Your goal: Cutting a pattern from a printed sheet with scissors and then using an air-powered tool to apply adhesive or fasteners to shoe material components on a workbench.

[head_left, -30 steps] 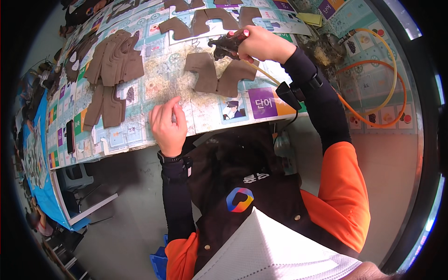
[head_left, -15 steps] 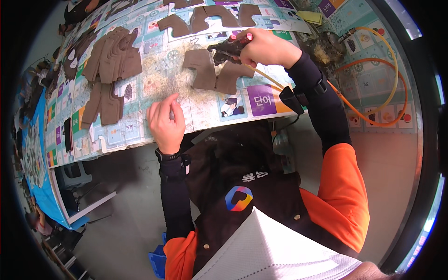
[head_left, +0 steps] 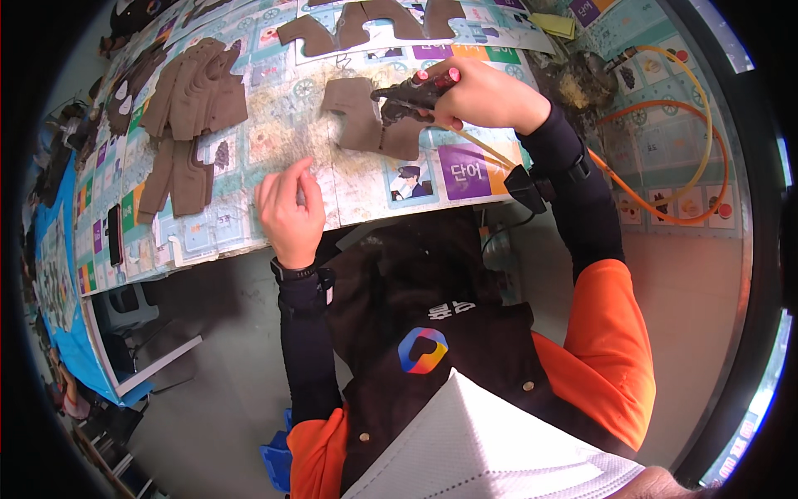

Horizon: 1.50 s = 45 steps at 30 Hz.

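My right hand (head_left: 490, 93) is wrapped round a black spray gun (head_left: 407, 98) with red knobs. Its nozzle end points left, over a brown cut piece (head_left: 353, 125) lying flat on the table; gun and hand cover part of the piece's right side. A yellowish hose (head_left: 482, 148) runs from the gun toward my right forearm. My left hand (head_left: 291, 212) hovers by the table's near edge, empty, index finger and thumb apart and the other fingers loosely curled. It is nearest to the cut piece's lower left and does not touch it.
Overlapping brown pieces (head_left: 195, 96) lie at left, near a phone (head_left: 115, 234). More brown pieces (head_left: 366, 25) rest on a white sheet at the far side. A grimy pot-like container (head_left: 586, 79) stands at right, with yellow and orange hoses (head_left: 725, 154) looping beside it.
My right hand and the spray gun have shifted slightly right and nearer to me, over the cut piece's right side. My left hand stays nearly in place. The whole view has shifted a little.
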{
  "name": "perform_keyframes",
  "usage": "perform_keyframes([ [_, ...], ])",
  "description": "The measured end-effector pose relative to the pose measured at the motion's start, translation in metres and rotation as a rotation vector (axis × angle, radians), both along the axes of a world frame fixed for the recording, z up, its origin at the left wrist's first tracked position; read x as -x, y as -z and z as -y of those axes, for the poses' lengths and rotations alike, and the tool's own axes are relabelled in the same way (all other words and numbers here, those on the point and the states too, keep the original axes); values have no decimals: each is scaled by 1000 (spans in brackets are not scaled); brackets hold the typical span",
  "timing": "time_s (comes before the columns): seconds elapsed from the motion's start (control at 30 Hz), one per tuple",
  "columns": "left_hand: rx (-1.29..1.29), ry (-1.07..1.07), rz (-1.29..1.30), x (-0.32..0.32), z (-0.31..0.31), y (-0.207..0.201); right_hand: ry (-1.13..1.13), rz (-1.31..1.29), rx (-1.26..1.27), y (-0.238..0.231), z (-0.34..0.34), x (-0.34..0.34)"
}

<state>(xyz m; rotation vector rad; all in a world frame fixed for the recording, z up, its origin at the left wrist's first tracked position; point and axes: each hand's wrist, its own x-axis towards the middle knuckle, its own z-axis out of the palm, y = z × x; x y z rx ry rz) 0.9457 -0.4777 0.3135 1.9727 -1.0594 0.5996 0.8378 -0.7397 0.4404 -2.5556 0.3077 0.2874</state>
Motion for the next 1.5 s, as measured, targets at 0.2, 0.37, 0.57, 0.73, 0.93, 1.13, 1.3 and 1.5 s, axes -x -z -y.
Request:
perform_keyframes([
  [0.2,-3,-7,6,0,-1,1,143,40,-167,-7,-14,9],
  [0.37,0,-7,4,0,1,1,165,71,-256,1,-14,14],
  [0.57,1,-10,20,0,0,1,186,113,-182,-5,-28,23],
  [0.73,3,1,16,0,0,0,132,181,-163,0,-30,28],
  [0.93,-8,-8,-1,0,-1,1,112,86,-259,-6,-32,30],
  [1.13,-7,0,11,0,0,2,185,209,-242,5,-19,35],
  [1.3,-9,-4,14,-1,0,3,248,101,-272,7,-12,36],
  [1.5,-20,-10,0,0,-1,2,180,141,-246,0,-28,42],
])
